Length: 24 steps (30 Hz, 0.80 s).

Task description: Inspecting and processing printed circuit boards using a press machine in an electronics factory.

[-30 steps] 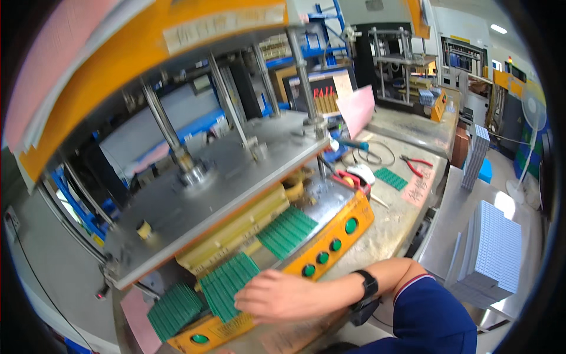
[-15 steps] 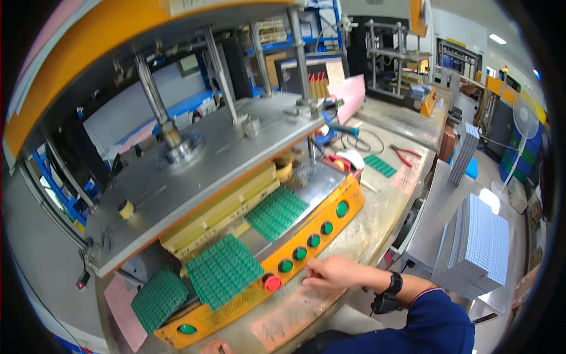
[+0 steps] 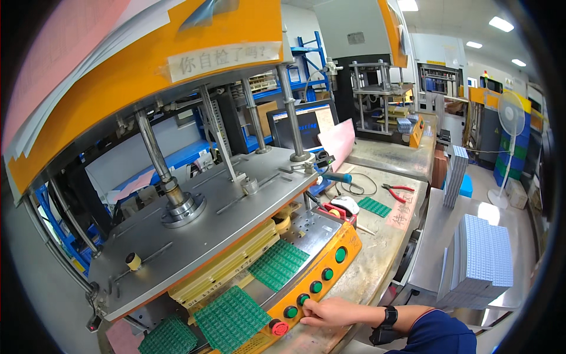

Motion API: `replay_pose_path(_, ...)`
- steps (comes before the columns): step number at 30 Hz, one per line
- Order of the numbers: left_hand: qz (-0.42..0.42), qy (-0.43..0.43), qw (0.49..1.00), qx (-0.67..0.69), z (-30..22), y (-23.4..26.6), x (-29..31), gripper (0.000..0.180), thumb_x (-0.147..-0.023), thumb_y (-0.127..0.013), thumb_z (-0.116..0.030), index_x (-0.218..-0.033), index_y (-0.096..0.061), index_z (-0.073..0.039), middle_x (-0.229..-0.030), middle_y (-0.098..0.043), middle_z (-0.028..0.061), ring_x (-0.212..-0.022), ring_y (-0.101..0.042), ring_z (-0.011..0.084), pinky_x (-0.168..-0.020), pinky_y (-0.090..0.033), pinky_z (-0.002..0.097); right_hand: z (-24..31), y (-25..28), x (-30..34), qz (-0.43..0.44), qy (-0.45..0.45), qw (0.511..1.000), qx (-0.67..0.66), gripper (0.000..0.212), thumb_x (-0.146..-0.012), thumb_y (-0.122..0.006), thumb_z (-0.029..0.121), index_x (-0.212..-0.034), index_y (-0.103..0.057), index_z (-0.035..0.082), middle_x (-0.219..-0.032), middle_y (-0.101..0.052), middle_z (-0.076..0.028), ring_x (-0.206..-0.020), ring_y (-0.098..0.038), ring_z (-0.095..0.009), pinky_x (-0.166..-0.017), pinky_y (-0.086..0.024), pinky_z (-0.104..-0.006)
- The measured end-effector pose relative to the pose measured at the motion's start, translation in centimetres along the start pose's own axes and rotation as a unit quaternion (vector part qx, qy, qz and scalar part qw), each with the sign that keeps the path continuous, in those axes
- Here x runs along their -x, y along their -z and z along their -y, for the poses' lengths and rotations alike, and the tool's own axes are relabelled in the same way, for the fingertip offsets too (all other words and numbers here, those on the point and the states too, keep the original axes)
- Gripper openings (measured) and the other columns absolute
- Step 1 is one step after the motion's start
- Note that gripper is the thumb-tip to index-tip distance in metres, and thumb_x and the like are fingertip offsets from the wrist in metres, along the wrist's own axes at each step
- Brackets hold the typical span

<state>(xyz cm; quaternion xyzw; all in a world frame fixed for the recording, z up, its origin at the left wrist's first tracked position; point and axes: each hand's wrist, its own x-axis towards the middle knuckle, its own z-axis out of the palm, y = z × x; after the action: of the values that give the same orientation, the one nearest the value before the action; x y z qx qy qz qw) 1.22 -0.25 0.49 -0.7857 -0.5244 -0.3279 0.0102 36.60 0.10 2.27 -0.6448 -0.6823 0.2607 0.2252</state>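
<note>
My right hand (image 3: 330,311), with a dark strap on its wrist, has its fingers curled in and holds nothing. Its index fingertip touches a green button (image 3: 302,299) on the yellow control panel (image 3: 349,239) of a press. Other green buttons line the panel, and a red knob (image 3: 279,327) sits to the left of my hand. Green circuit board panels lie on the press bed: one (image 3: 232,319) at the front, another (image 3: 279,265) farther right, and one (image 3: 169,336) at the left end. My left hand is outside the view.
The press's metal plate (image 3: 206,218) hangs over the bed on steel rods. Red-handled pliers (image 3: 398,192) and a small green board (image 3: 375,206) lie on the bench to the right. Stacked grey-white panels (image 3: 484,253) stand on a metal table; a white fan (image 3: 510,118) stands beyond.
The view has tilted up, so the bench sits lower. My right hand has come onto a green button. My left hand has left the view. The monitor's picture has changed.
</note>
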Motion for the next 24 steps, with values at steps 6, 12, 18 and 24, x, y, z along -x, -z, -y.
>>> replay_pose_path(6, 0.028, 0.025, 0.999, -0.008, -0.13, 0.37, -0.06, 0.021, -0.092, -0.057, -0.023, -0.091, -0.065, -0.004, -0.094, -0.065, 0.0179, -0.090, -0.059, 0.0380, -0.081, -0.047, 0.0460, -0.33, -0.67, 0.21, -0.034, 0.008, 0.999, -0.010, 0.036, -0.097, -0.048, 0.046, -0.100, -0.044, 0.011, -0.074, -0.061, -0.014, -0.071, -0.061, -0.038, -0.059, -0.045, -0.0456)
replay_pose_path(12, 0.040, 0.025, 0.999, 0.002, 0.58, -0.03, 0.42, 0.022, -0.091, -0.057, -0.024, -0.091, -0.064, -0.003, -0.095, -0.065, 0.0180, -0.090, -0.059, 0.0384, -0.081, -0.047, 0.0464, -0.61, -0.50, 0.83, -0.029, 0.028, 0.999, -0.022, 0.036, -0.096, -0.048, 0.048, -0.100, -0.045, 0.012, -0.073, -0.061, -0.012, -0.069, -0.061, -0.036, -0.059, -0.046, -0.0438)
replay_pose_path(18, 0.001, -0.002, 1.000, 0.000, 0.63, -0.38, 0.30, 0.021, -0.091, -0.057, -0.023, -0.091, -0.064, -0.004, -0.093, -0.065, 0.0175, -0.088, -0.059, 0.0384, -0.079, -0.047, 0.0466, 0.28, -0.01, 0.55, -0.017, -0.006, 1.000, -0.020, 0.035, -0.097, -0.049, 0.047, -0.099, -0.045, 0.012, -0.074, -0.062, -0.012, -0.070, -0.061, -0.035, -0.059, -0.046, -0.0428)
replay_pose_path(24, 0.011, -0.003, 1.000, 0.000, 0.68, -0.21, 0.12, 0.021, -0.091, -0.057, -0.024, -0.091, -0.064, -0.005, -0.089, -0.065, 0.0169, -0.086, -0.059, 0.0381, -0.078, -0.047, 0.0460, 0.04, -0.04, 0.38, -0.010, -0.004, 1.000, -0.020, 0.036, -0.097, -0.048, 0.047, -0.099, -0.046, 0.011, -0.077, -0.063, -0.013, -0.072, -0.062, -0.036, -0.061, -0.046, -0.0431)
